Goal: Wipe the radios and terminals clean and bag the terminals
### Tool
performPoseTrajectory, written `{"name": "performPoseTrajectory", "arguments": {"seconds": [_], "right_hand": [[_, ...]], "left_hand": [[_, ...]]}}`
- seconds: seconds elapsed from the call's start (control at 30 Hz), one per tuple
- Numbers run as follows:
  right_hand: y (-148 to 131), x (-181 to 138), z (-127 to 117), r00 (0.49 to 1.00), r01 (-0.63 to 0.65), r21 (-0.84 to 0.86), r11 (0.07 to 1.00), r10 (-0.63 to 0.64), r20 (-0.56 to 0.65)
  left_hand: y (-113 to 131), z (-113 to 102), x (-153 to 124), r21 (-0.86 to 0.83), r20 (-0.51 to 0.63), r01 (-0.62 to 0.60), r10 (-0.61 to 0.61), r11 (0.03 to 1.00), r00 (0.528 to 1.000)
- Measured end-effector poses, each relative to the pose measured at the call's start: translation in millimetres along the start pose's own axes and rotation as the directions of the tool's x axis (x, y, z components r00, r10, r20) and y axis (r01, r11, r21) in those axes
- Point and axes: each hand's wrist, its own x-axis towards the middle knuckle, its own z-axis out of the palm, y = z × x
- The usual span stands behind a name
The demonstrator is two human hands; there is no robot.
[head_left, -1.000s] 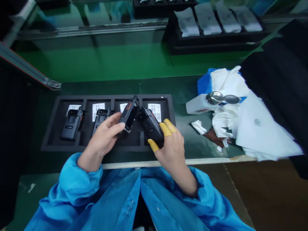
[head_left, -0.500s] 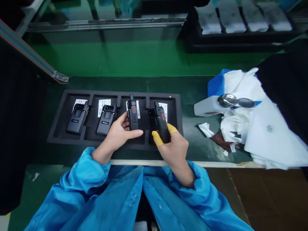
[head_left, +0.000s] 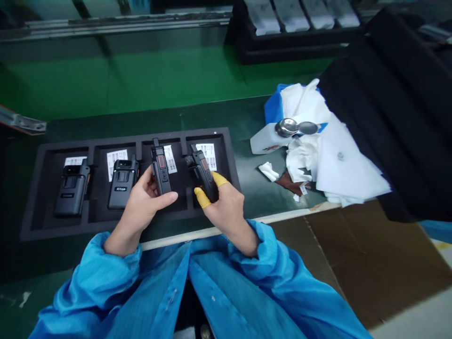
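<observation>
A dark green worktop (head_left: 245, 117) spans mid-frame; a brighter green panel (head_left: 158, 80) and metal rail (head_left: 123, 27) lie above, pale floor (head_left: 423, 313) at lower right.

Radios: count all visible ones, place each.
4: the leftmost radio and second radio lie in the left half of the tray; the left hand holds a third radio, the right hand a fourth radio. The wrappers behind may hide more.

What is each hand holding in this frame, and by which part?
The left hand holds one handheld radio by its lower half; the right hand, wearing yellow finger cots, holds another handheld radio by its lower end.
</observation>
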Motion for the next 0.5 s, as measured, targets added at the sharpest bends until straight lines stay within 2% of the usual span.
{"name": "performPoseTrajectory", "arguments": {"seconds": [0.1, 0.17, 0.23, 0.27, 0.33, 0.4, 0.43, 0.47, 0.5], "right_hand": [[3, 5, -6, 0.999, -0.042, 0.246, 0.968, 0.037, 0.022], [6, 9, -8, 0.993, -0.102, 0.490, 0.865, 0.062, 0.097], [9, 14, -8, 0.983, -0.163, 0.670, 0.724, 0.062, 0.173], [10, 15, -7, 0.980, -0.178, 0.720, 0.671, 0.056, 0.190], [12, 16, -6, 0.985, -0.158, 0.769, 0.619, 0.047, 0.164], [13, 15, -5, 0.994, -0.095, 0.783, 0.614, 0.019, 0.106], [13, 13, -5, 0.997, -0.058, 0.787, 0.614, -0.006, 0.079], [13, 11, -5, 0.998, -0.024, 0.792, 0.610, -0.036, 0.059], [13, 9, -5, 0.997, 0.003, 0.799, 0.602, -0.067, 0.047]], "left_hand": [[-4, 0, -3, 0.115, -0.055, -0.102, 0.109, 0.988, 0.992], [-10, -1, -4, 0.257, -0.120, -0.197, 0.234, 0.946, 0.965], [-17, -2, -5, 0.450, -0.141, -0.318, 0.419, 0.834, 0.897], [-21, -3, -4, 0.545, -0.115, -0.387, 0.524, 0.743, 0.844], [-26, -5, -3, 0.674, -0.013, -0.527, 0.722, 0.517, 0.692], [-28, -6, -1, 0.715, 0.087, -0.623, 0.845, 0.316, 0.528], [-27, -6, -1, 0.718, 0.118, -0.650, 0.877, 0.250, 0.467], [-26, -6, 0, 0.718, 0.136, -0.665, 0.894, 0.208, 0.427], [-26, -6, 0, 0.717, 0.148, -0.671, 0.899, 0.190, 0.413]]}}
